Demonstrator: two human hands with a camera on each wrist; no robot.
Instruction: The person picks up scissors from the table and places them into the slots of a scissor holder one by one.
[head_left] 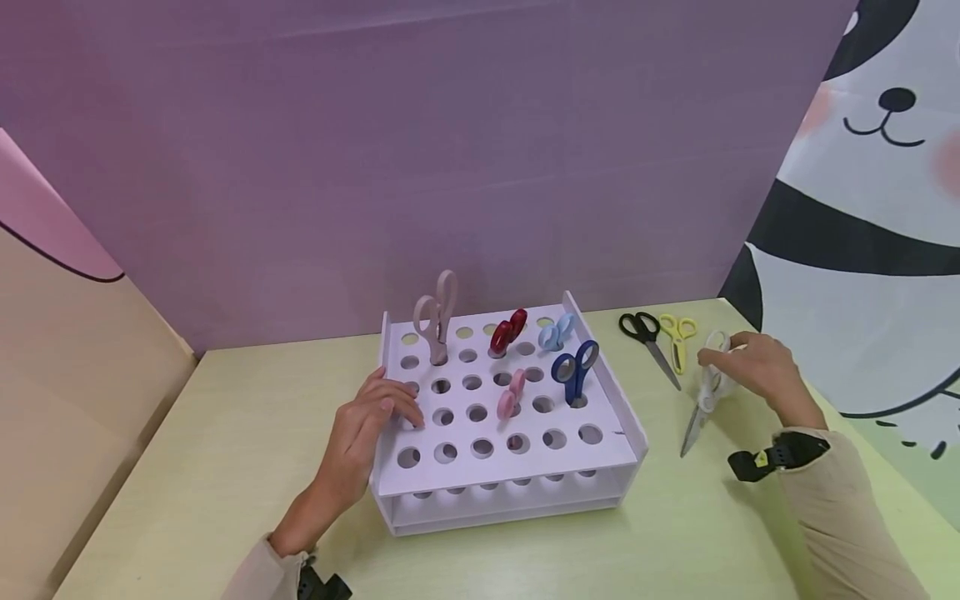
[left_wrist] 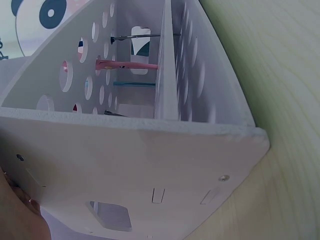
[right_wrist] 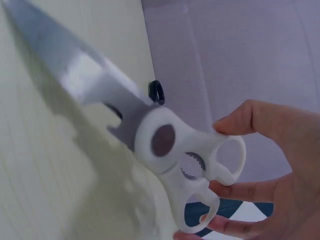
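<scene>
My right hand (head_left: 765,372) pinches a pair of white-handled kitchen scissors (head_left: 707,389) by the handle loops. In the right wrist view the scissors' wide metal blades (right_wrist: 82,65) are together, above the table. My left hand (head_left: 367,421) rests on the left edge of a white rack (head_left: 461,473) with rows of round holes, its fingers spread over the top. Several pairs of scissors stand upright in the holes: beige-pink (head_left: 437,321), red (head_left: 507,332), light blue (head_left: 557,333), dark blue (head_left: 575,371) and pink (head_left: 511,395). In the left wrist view, pink blades (left_wrist: 125,65) reach down inside the rack.
Right of the rack, black-handled scissors (head_left: 649,346) and yellow scissors (head_left: 678,340) lie side by side on the pale table (head_left: 247,433). A purple backdrop (head_left: 337,167) rises behind the table, and a panda-printed sheet (head_left: 862,225) stands along the right.
</scene>
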